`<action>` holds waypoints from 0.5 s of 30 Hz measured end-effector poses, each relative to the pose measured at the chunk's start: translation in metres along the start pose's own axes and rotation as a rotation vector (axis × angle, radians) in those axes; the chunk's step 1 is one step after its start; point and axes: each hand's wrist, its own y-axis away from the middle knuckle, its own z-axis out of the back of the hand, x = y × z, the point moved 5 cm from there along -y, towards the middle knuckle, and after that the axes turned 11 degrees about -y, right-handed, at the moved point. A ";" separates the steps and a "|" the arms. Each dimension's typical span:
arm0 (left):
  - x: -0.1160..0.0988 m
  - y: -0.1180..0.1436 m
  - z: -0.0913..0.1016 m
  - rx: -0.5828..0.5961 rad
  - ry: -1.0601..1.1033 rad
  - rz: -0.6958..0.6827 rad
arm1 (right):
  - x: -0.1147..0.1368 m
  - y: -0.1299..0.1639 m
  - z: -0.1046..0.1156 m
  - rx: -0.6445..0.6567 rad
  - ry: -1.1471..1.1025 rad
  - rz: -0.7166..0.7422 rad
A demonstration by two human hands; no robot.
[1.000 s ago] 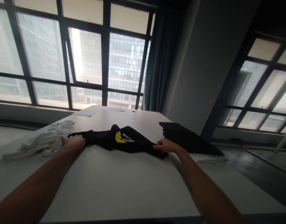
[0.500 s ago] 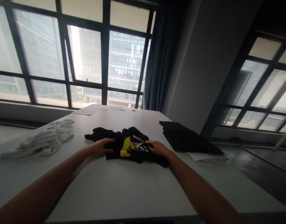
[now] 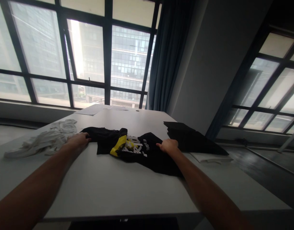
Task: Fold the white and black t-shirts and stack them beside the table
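A black printed shirt (image 3: 158, 161) lies rumpled across the middle of the white counter (image 3: 123, 195), stretched sideways between the two hands, its yellow patch and white lettering facing up. The left hand (image 3: 79, 139) is closed on the shirt's narrow left end, fingers curled over the dark fabric, beside a crumpled heap of white cloth (image 3: 47, 139); whether the hand touches that heap cannot be told. The right hand (image 3: 169, 146) pinches the black fabric near the shirt's right part, with the remaining fingers folded in. Just beyond this hand, toward the right edge of the counter, a pile of flat black fabric (image 3: 194, 140) rests partly over folded white fabric (image 3: 210, 157). At the far end of the counter lie sheets of white paper (image 3: 89, 110), with a small dark round spot (image 3: 137, 111) to their right. Behind stand a large window (image 3: 88, 54), a blue curtain (image 3: 164, 60) and a plain pillar (image 3: 199, 70).
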 end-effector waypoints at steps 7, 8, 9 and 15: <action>-0.089 0.017 -0.001 -0.158 0.020 -0.197 | -0.008 -0.002 0.000 -0.135 -0.008 0.081; -0.106 0.020 -0.005 -0.151 0.041 -0.252 | -0.006 -0.003 0.000 -0.178 -0.041 0.149; -0.122 0.024 -0.009 -0.142 0.062 -0.305 | -0.004 -0.005 -0.002 -0.203 -0.078 0.235; -0.146 0.032 -0.002 -0.131 0.196 -0.455 | 0.003 -0.024 -0.030 0.000 -0.275 0.517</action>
